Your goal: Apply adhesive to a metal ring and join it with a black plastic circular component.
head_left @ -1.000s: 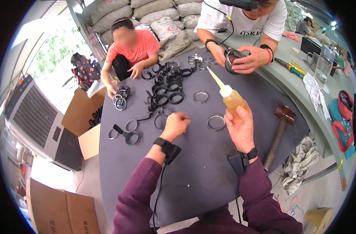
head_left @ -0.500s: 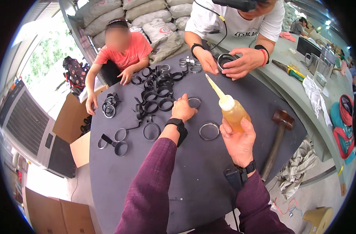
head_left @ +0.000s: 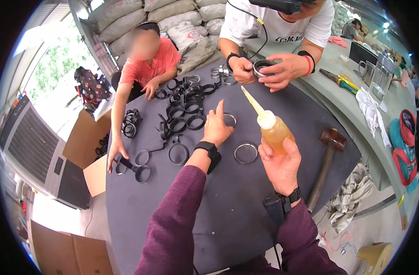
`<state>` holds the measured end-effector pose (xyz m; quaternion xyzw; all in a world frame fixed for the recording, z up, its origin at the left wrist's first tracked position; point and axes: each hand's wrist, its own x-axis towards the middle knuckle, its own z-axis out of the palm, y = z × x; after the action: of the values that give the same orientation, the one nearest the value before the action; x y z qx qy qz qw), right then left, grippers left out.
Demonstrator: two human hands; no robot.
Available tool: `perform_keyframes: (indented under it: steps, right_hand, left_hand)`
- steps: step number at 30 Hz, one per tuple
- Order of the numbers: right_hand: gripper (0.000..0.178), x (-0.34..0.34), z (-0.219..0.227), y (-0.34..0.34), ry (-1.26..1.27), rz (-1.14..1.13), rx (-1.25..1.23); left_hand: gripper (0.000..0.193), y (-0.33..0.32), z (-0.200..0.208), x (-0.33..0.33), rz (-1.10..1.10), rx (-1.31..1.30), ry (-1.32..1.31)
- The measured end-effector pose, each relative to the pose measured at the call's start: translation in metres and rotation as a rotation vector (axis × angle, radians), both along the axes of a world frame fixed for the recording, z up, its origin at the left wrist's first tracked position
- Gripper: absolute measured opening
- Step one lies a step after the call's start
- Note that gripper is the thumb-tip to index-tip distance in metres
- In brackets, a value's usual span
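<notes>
My right hand [head_left: 283, 170] is wrapped round a squeeze bottle [head_left: 278, 134] of amber liquid, its long pointed nozzle tilted up and to the left. My left hand [head_left: 216, 129] hovers over or rests on the table with its index finger stretched forward; I cannot tell if it touches the metal ring [head_left: 235, 121] beside it. A second thin metal ring [head_left: 235, 155] lies flat between my hands. Left of my left hand are piled several black rings with strap-like tails [head_left: 193, 93]. One more black ring [head_left: 178, 146] sits nearer my left wrist.
Opposite me, a person's hands [head_left: 283, 71] hold a black ring with a metal band. At the left, another person's hand [head_left: 118, 153] reaches to rings by the table edge. A mallet [head_left: 332, 137] lies at the right. Behind it runs a green counter [head_left: 331, 98]; an open carton [head_left: 96, 176] stands left.
The left person's arm has swung nearer, to the rings at the table's left edge. My left index finger has stretched further forward. The opposite person has turned the held ring.
</notes>
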<state>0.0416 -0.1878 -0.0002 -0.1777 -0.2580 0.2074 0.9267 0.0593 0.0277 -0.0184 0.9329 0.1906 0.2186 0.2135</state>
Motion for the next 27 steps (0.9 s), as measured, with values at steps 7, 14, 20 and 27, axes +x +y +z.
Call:
perform_keyframes:
  steps: [7,14,20,27]
  right_hand:
    - [0.043,-0.003,-0.002,-0.003,0.001,0.027,0.048]
    - [0.043,-0.004,0.002,-0.002,-0.039,0.066,0.044]
    - [0.043,-0.002,-0.004,0.001,-0.043,0.076,0.029]
    - [0.043,-0.004,-0.007,0.003,-0.027,0.089,0.010]
  left_hand:
    - [0.096,-0.018,0.016,-0.049,-0.177,0.398,-0.292]
    - [0.085,-0.024,0.027,-0.085,-0.238,0.634,-0.350]
    - [0.084,-0.025,0.036,-0.111,-0.269,0.685,-0.407]
    - [0.086,-0.024,0.036,-0.150,-0.112,0.401,-0.380]
